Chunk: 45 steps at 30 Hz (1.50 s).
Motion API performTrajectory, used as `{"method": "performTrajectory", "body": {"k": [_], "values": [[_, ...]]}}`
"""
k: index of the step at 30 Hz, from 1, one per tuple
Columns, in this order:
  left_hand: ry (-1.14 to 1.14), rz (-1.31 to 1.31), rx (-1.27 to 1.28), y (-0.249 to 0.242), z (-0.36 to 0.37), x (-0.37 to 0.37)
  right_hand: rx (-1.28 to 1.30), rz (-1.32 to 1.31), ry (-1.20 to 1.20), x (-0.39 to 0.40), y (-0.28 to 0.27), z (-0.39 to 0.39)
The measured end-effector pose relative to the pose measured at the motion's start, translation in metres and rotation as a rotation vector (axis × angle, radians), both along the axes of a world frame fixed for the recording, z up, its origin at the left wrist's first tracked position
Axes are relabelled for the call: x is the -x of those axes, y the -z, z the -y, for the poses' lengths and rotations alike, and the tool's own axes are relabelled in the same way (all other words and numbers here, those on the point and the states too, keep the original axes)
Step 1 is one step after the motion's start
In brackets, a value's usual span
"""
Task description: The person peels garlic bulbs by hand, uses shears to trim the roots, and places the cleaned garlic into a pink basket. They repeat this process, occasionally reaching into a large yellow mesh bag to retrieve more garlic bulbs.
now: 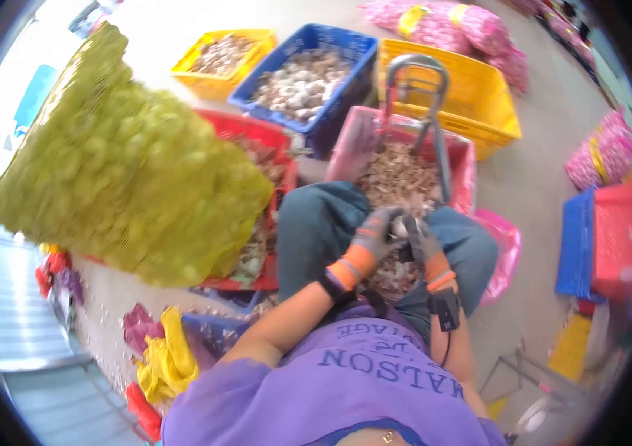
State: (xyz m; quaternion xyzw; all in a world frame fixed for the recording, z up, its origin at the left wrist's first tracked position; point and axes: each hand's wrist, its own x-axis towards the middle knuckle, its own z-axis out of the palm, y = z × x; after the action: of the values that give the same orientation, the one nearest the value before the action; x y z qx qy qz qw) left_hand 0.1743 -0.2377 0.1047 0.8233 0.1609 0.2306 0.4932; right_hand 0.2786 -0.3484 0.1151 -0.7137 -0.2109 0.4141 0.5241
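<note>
My left hand (377, 232), in a grey and orange work glove, is closed around a whitish garlic bulb (400, 227) between my knees. Gloved the same way, my right hand (424, 247) meets it from the other side, its fingers closed at the bulb. Blur hides the fingertips, and a small dark patch under them cannot be made out. Just beyond the hands, a pink crate (467, 167) holds brownish garlic skins and stems (399, 178). A bent metal tube frame (442, 141) rises over that crate.
A big yellow-green net sack (130, 171) of bulbs leans over a red crate (286, 167) on the left. Blue (364, 56) and small yellow (215, 88) crates hold garlic; a larger yellow crate (490, 111) stands behind. Pink net sacks (604, 152) lie on the floor.
</note>
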Motion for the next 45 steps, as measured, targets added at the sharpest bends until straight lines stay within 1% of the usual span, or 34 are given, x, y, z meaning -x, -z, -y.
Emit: {"method": "performTrajectory", "body": {"k": [2, 4, 5, 6, 7, 8, 9, 10, 11, 13, 14, 15, 16, 19, 20, 21, 22, 24, 26, 27, 28, 29, 31, 33, 34, 35, 36, 37, 38, 39, 40, 42, 44, 45], "values": [[0.024, -0.038, -0.067, 0.004, 0.003, 0.002, -0.117, 0.108, 0.012, -0.006, 0.024, 0.003], [0.092, -0.053, -0.085, -0.011, -0.003, 0.006, 0.005, -0.327, 0.015, -0.004, -0.004, 0.004], [0.074, -0.061, -0.085, -0.029, -0.007, 0.009, 0.055, -0.364, -0.128, -0.011, -0.015, 0.009], [0.182, -0.300, -0.143, -0.053, -0.010, 0.013, 0.057, -0.370, -0.140, -0.012, -0.010, 0.013], [0.297, -0.537, -0.198, -0.065, -0.013, 0.018, -0.026, -0.141, -0.294, -0.011, -0.009, 0.018], [0.296, -0.542, -0.195, -0.066, -0.015, 0.024, -0.005, -0.312, -0.287, -0.012, -0.011, 0.020], [0.314, -0.397, -0.207, -0.067, -0.018, 0.030, 0.026, -0.478, -0.270, -0.010, -0.018, 0.020], [0.333, -0.253, -0.219, -0.073, -0.021, 0.036, 0.024, -0.481, -0.268, -0.007, -0.027, 0.017], [0.307, -0.187, -0.246, -0.080, -0.028, 0.041, -0.120, -0.560, -0.230, -0.005, -0.032, 0.015], [0.024, -0.001, -0.346, -0.083, -0.047, 0.056, -0.272, -0.636, -0.173, -0.007, -0.026, 0.020], [-0.145, 0.077, -0.398, -0.088, -0.064, 0.063, -0.390, -0.780, -0.058, -0.014, -0.012, 0.029], [-0.347, 0.023, -0.228, -0.071, -0.079, 0.077, -0.511, -0.917, 0.063, -0.019, -0.005, 0.037], [-0.514, -0.103, -0.231, -0.058, -0.097, 0.091, -0.515, -0.901, 0.089, -0.022, -0.014, 0.042], [-0.698, -0.622, -0.915, -0.036, -0.120, 0.134, -0.895, -0.740, 0.174, -0.051, -0.039, 0.075], [-0.789, -0.683, -1.074, -0.033, -0.124, 0.142, -1.030, -0.699, 0.257, -0.060, -0.051, 0.089], [-0.725, -1.079, -0.822, -0.015, -0.146, 0.158, -1.101, -0.696, 0.331, -0.077, -0.054, 0.109], [-0.719, -1.031, -0.933, 0.042, -0.177, 0.201, -1.180, -0.693, 0.402, -0.093, -0.052, 0.128], [-0.657, -0.972, -0.856, 0.032, -0.201, 0.216, -0.954, -0.392, 0.896, -0.112, -0.030, 0.163], [-0.812, -0.840, -0.581, 0.037, -0.232, 0.226, -0.763, -0.337, 1.130, -0.123, 0.007, 0.191], [-0.826, -0.617, -0.439, 0.035, -0.243, 0.225, -0.320, 0.377, 0.970, -0.127, 0.043, 0.211], [-0.837, -0.403, -0.296, 0.026, -0.248, 0.222, -0.073, 0.693, 0.823, -0.130, 0.082, 0.229], [-0.831, -0.397, -0.300, 0.001, -0.247, 0.217, 0.165, 1.022, 0.714, -0.134, 0.122, 0.248], [-0.741, -0.087, -0.019, -0.067, -0.238, 0.204, 0.239, 0.916, 0.575, -0.135, 0.175, 0.261], [-0.729, -0.460, -0.107, -0.106, -0.228, 0.192, 0.650, 1.106, 0.226, -0.128, 0.171, 0.260], [-0.557, -0.684, -0.792, -0.088, -0.235, 0.207, 0.554, 0.800, 0.471, -0.109, 0.151, 0.250], [-0.558, -0.773, -1.578, -0.075, -0.237, 0.227, 0.408, 0.738, 0.416, -0.113, 0.185, 0.242], [-0.691, -0.914, -1.162, -0.096, -0.216, 0.202, 0.264, 0.643, 0.463, -0.124, 0.207, 0.268], [-0.791, -0.691, -1.084, -0.068, -0.231, 0.211, 0.070, 0.430, 0.564, -0.135, 0.225, 0.283], [-0.940, -0.465, -0.508, -0.086, -0.216, 0.188, -0.206, 0.046, 0.749, -0.142, 0.235, 0.289], [-0.769, -0.439, -0.819, -0.079, -0.220, 0.197, -0.483, -0.354, 0.947, -0.148, 0.237, 0.293], [-0.772, -0.458, -0.837, -0.071, -0.218, 0.200, -0.323, -0.132, 0.813, -0.151, 0.243, 0.298], [-0.784, -0.483, -0.850, -0.062, -0.209, 0.203, 0.111, 0.612, 0.389, -0.161, 0.251, 0.312], [-0.642, -0.708, -0.942, -0.072, -0.198, 0.203, 0.295, 1.032, 0.164, -0.175, 0.255, 0.326], [-0.650, -0.711, -0.940, -0.073, -0.193, 0.202, 0.603, 1.092, -0.032, -0.167, 0.230, 0.316]]}}
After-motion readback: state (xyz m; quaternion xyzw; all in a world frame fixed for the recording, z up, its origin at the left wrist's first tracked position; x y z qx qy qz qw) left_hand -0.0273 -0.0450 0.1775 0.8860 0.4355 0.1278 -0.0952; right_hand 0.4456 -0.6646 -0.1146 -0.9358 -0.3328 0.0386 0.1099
